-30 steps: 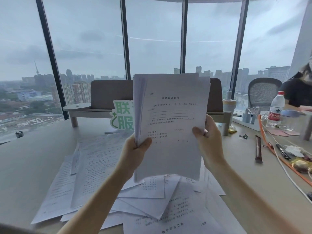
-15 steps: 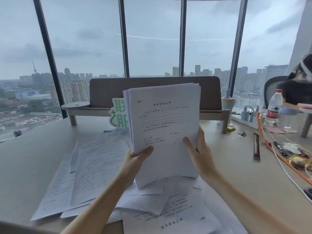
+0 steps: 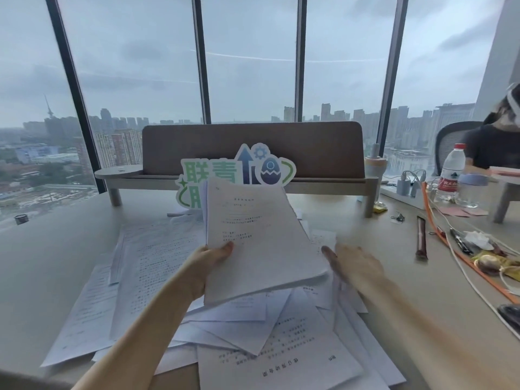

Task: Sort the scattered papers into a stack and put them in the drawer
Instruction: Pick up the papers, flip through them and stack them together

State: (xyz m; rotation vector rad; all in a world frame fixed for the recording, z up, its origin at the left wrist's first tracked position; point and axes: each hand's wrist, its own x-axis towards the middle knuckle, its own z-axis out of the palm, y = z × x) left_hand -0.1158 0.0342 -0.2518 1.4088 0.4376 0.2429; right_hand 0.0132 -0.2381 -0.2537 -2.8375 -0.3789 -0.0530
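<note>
The left hand [image 3: 209, 258] pinches the stack [image 3: 259, 240] at its left edge, thumb on top, holding it tilted above the table [image 3: 50, 266]. The right hand [image 3: 354, 263] is blurred, just beside the stack's right edge with fingers loosely spread; whether it touches the stack cannot be told. Loose papers [image 3: 157, 266] lie scattered and overlapping on the table under both arms. A green sign [image 3: 236, 171] stands behind the stack, and a bottle [image 3: 450, 173] stands far right.
</note>
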